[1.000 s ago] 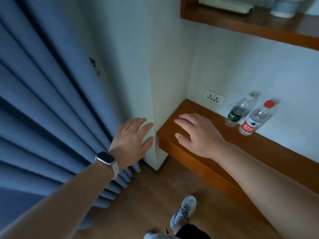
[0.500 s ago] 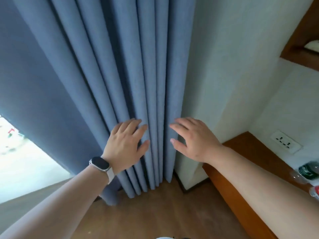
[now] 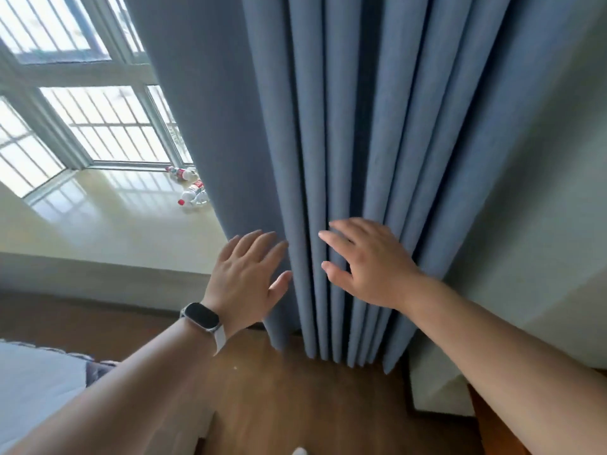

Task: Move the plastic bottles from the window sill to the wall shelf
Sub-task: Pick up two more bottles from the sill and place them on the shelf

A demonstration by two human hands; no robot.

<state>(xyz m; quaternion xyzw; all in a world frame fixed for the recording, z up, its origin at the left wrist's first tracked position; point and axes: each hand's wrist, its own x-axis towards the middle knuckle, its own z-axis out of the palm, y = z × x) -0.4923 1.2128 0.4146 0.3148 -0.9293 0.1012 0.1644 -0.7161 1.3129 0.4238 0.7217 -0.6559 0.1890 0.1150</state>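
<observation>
On the pale window sill [image 3: 108, 221] at the left lie clear plastic bottles with red caps and labels: one [image 3: 193, 194] near the curtain's edge, another [image 3: 179, 172] just behind it by the window frame. More may be hidden by the curtain. My left hand [image 3: 248, 274], a watch on its wrist, is held out empty with fingers spread, in front of the curtain's left edge. My right hand [image 3: 368, 264] is also empty with fingers spread, over the curtain folds. Both hands are well short of the bottles. The wall shelf is out of view.
A blue pleated curtain [image 3: 345, 126] hangs from top to floor in the middle. The barred window [image 3: 82, 103] is behind the sill. A wall corner [image 3: 542, 257] stands at the right, a wooden ledge edge [image 3: 486, 421] at bottom right, a bed corner [image 3: 36, 382] at bottom left.
My view has swung left from the wooden ledge with two bottles to the curtain and window sill. Both hands stayed held out and empty.
</observation>
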